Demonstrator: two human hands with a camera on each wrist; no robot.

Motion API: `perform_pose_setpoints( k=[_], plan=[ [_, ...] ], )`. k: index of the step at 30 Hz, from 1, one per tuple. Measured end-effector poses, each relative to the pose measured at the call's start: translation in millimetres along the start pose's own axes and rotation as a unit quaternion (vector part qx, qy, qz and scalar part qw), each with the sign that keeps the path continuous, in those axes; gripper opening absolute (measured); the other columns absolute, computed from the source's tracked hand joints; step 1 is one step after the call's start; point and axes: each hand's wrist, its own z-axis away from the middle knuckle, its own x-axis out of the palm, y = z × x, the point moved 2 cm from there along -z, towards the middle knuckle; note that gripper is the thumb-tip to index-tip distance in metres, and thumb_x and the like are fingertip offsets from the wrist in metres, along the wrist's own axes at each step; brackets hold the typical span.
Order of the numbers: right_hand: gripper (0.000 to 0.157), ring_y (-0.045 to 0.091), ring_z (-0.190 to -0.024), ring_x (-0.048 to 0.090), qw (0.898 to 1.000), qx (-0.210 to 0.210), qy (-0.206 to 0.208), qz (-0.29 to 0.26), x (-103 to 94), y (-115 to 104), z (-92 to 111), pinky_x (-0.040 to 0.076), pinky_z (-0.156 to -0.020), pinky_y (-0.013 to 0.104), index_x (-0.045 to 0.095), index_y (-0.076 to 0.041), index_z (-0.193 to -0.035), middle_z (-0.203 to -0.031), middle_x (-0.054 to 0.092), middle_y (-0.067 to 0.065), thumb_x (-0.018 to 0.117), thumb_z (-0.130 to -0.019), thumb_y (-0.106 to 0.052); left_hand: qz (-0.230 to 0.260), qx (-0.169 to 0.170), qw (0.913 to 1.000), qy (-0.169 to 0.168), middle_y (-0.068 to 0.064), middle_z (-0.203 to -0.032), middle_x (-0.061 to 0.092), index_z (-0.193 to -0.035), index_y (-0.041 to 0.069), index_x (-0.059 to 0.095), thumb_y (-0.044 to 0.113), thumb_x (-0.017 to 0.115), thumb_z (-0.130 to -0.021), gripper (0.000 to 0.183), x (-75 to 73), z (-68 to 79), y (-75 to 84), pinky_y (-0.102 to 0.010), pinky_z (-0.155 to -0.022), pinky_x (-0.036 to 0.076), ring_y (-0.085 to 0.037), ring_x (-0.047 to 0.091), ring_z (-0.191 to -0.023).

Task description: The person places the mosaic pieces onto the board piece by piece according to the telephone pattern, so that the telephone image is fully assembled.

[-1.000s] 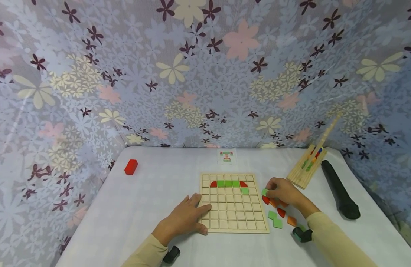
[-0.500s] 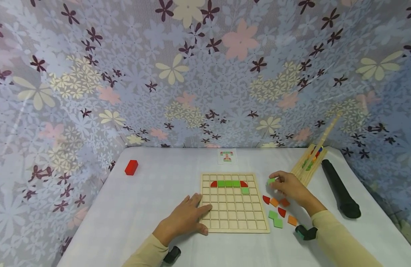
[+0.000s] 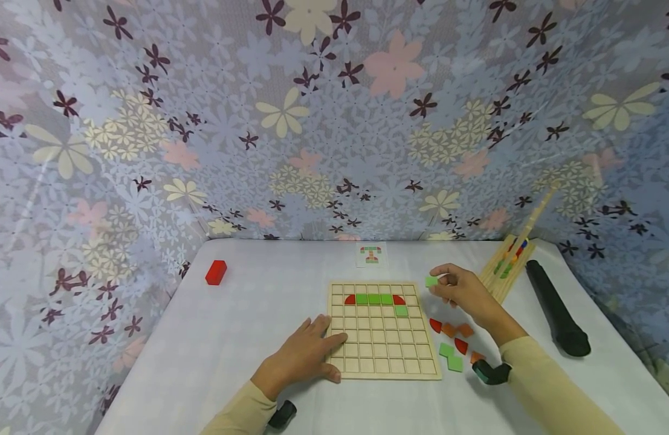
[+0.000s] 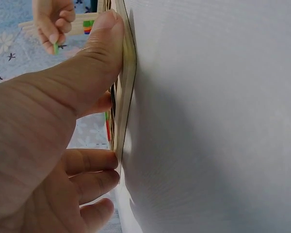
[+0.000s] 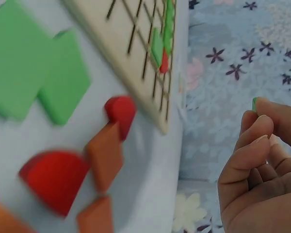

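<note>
In head view, my right hand (image 3: 462, 296) pinches a square green tile (image 3: 431, 281) beside the far right corner of the board (image 3: 381, 348), closer than before. At left wrist, my left hand (image 4: 43, 126), fingers extended, touches the board; at right wrist, the tile shows edge-on.

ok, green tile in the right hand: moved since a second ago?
Yes, the green tile went up the head view, now level with the board's far edge.
</note>
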Motion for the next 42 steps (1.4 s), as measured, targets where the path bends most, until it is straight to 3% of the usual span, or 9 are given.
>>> perform_pose_setpoints(
  k=[12, 17, 27, 36, 42],
  plan=[
    [0.047, 0.020, -0.067, 0.054, 0.997, -0.026, -0.018, -0.068, 34.5, -36, -8, 0.049, -0.058, 0.034, 0.051, -0.004, -0.136, -0.098, 0.057, 0.009, 0.072, -0.096, -0.017, -0.002, 0.002, 1.0000, 0.003, -0.022, -0.158, 0.038, -0.148, 0.024, 0.054, 0.058, 0.075, -0.075, 0.083, 2.0, -1.6, -1.5, -0.054, -0.122, 0.029, -0.037, 0.034, -0.150],
    [0.044, 0.020, -0.065, 0.052, 0.997, -0.026, -0.019, -0.070, 50.9, -43, -11, 0.048, -0.057, 0.035, 0.051, -0.003, -0.133, -0.100, 0.057, 0.011, 0.072, -0.096, -0.015, -0.002, 0.000, 1.0000, 0.000, -0.022, -0.158, 0.039, -0.148, 0.024, 0.054, 0.059, 0.075, -0.075, 0.084, 2.4, -1.4, 0.1, -0.054, -0.122, 0.029, -0.037, 0.034, -0.149],
    [0.042, 0.019, -0.063, 0.049, 0.994, -0.027, -0.063, -0.083, 92.1, -49, -23, 0.043, -0.055, 0.034, 0.053, 0.001, -0.133, -0.098, 0.060, 0.012, 0.070, -0.095, -0.009, 0.003, -0.006, 1.0000, -0.002, -0.022, -0.158, 0.038, -0.148, 0.024, 0.055, 0.058, 0.076, -0.075, 0.083, -1.6, -0.9, 0.9, -0.053, -0.122, 0.029, -0.037, 0.033, -0.150],
    [0.034, 0.022, -0.066, 0.055, 0.993, -0.022, -0.094, -0.064, 125.4, -46, -31, 0.045, -0.055, 0.032, 0.056, 0.000, -0.126, -0.096, 0.062, 0.013, 0.066, -0.095, -0.006, -0.006, 0.003, 1.0000, 0.002, -0.023, -0.157, 0.039, -0.148, 0.024, 0.056, 0.059, 0.075, -0.075, 0.083, -2.1, -1.0, -0.7, -0.054, -0.120, 0.032, -0.038, 0.035, -0.149],
    [0.027, 0.017, -0.065, 0.054, 0.994, -0.017, -0.100, 0.033, 151.6, -37, -36, 0.049, -0.059, 0.029, 0.062, -0.003, -0.116, -0.086, 0.060, 0.006, 0.072, -0.091, -0.004, -0.011, 0.011, 0.9999, 0.000, -0.024, -0.158, 0.039, -0.148, 0.024, 0.055, 0.061, 0.072, -0.076, 0.083, 1.2, -1.5, -2.4, -0.055, -0.119, 0.033, -0.039, 0.035, -0.149]
  ],
)
